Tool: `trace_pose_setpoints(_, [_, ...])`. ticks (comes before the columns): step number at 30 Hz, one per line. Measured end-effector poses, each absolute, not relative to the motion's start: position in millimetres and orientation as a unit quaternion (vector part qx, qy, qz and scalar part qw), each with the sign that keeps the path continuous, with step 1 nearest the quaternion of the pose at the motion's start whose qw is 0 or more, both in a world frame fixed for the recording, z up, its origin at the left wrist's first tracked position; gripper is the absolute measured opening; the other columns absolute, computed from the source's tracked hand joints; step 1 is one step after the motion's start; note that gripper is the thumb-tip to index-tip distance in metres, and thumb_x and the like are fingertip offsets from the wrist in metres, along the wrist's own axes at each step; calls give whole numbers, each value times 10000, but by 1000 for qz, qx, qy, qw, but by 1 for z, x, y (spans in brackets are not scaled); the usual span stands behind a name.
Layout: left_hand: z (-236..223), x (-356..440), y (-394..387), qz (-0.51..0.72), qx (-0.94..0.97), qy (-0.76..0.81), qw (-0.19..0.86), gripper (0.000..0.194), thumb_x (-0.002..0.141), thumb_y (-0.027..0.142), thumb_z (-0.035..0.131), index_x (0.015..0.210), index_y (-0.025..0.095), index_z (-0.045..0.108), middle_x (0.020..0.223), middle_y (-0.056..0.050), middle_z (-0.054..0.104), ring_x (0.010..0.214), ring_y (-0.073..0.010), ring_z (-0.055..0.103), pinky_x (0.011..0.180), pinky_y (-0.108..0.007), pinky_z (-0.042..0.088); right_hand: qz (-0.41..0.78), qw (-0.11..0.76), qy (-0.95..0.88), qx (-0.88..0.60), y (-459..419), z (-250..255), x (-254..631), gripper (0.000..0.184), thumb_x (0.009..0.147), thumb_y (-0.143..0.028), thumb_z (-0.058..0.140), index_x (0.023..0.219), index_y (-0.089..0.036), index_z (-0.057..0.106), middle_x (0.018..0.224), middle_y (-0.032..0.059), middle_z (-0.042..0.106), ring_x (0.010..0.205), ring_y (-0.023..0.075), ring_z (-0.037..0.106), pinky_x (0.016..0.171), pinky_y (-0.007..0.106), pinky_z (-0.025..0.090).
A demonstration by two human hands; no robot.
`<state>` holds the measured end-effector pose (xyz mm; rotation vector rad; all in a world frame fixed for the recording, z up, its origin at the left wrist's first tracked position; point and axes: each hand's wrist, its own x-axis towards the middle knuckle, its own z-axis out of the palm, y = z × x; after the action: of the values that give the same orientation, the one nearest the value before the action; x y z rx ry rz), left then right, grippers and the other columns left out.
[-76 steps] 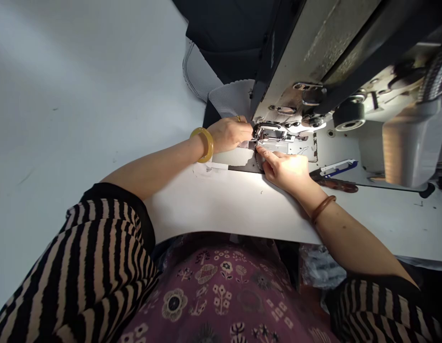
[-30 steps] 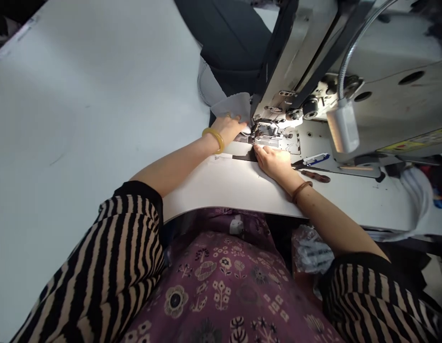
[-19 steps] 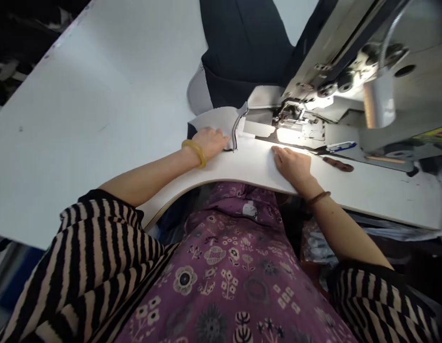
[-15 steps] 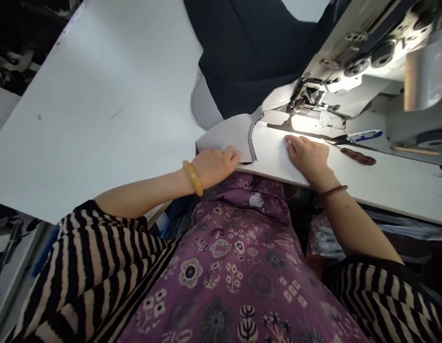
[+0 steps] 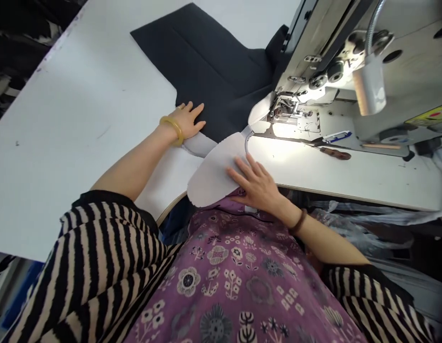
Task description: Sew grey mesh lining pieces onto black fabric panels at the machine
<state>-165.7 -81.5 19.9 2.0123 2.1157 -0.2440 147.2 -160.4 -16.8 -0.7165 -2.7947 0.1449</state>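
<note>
Dark fabric (image 5: pixel 214 71) lies spread on the white table, its right end running up to the sewing machine (image 5: pixel 288 107). My left hand (image 5: pixel 188 120) rests flat on the fabric's lower left edge, fingers spread, above a light grey piece. A larger pale grey fabric piece (image 5: pixel 214 174) with a rounded end hangs over the table's front edge. On its right side lies my right hand (image 5: pixel 258 183), palm down with the fingers apart. A narrow dark-edged strip runs along the piece's upper right side, partly covered by my fingertips.
Right of the machine's foot lie snips (image 5: pixel 333 138) with blue and white handles and a brown-handled tool (image 5: pixel 335 153). A lamp (image 5: pixel 369 85) hangs from the machine's body. Plastic bags (image 5: pixel 349 228) sit below the table's front edge.
My left hand has moved up and left onto the dark fabric. My right hand has moved left from the table onto the pale piece, which now lies flatter, its rounded end towards me.
</note>
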Motion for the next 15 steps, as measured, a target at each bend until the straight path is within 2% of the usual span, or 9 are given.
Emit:
trace_pose_setpoints(2, [19, -165, -95, -102, 664, 735, 92, 709, 954, 527, 292, 1561, 185, 162, 1582, -178, 278, 1422, -403, 340, 1128, -498, 331, 41, 103, -960, -257, -164, -22, 130, 727, 812, -439, 692, 1466, -239, 448, 1519, 142, 405, 1395, 412, 337, 1081, 546, 378])
trace_pose_setpoints(4, [24, -159, -113, -127, 653, 743, 76, 686, 952, 485, 284, 1549, 155, 203, 1512, -219, 385, 1317, -407, 482, 1043, -491, 416, 49, 100, -957, -268, -160, -28, 125, 618, 829, -304, 668, 1423, -237, 510, 1476, 139, 466, 1360, 397, 401, 1058, 529, 416])
trace_pose_setpoints(7, [34, -149, -145, -173, 630, 755, 62, 638, 945, 401, 268, 1478, 60, 347, 1273, -245, 602, 1138, -396, 617, 912, -463, 493, 110, 142, -956, -232, -146, -34, 131, 454, 865, -212, 563, 1316, -219, 616, 1405, 119, 551, 1335, 347, 454, 1073, 519, 420])
trace_pose_setpoints(10, [45, -140, -182, -210, 602, 767, 74, 620, 946, 406, 245, 1274, -17, 557, 1039, -243, 691, 1037, -387, 659, 839, -436, 515, 255, 203, -926, -191, -131, -37, 139, 335, 905, -259, 478, 1146, -206, 704, 1230, 91, 674, 1197, 269, 582, 1050, 469, 456])
trace_pose_setpoints(13, [58, -133, -221, -229, 606, 751, 130, 681, 959, 493, 201, 1090, 21, 674, 981, -245, 704, 1007, -394, 671, 795, -432, 518, 400, 289, -791, -362, -108, -36, 132, 361, 882, -452, 534, 985, -158, 716, 980, 87, 728, 968, 254, 665, 931, 450, 530])
trace_pose_setpoints(15, [66, -130, -242, -216, 625, 729, 180, 655, 967, 493, 201, 1041, 78, 703, 976, -207, 719, 976, -353, 686, 795, -403, 514, 439, 392, -655, -474, -85, -31, 119, 444, 809, -531, 617, 992, -132, 681, 979, 91, 711, 973, 254, 655, 942, 449, 524])
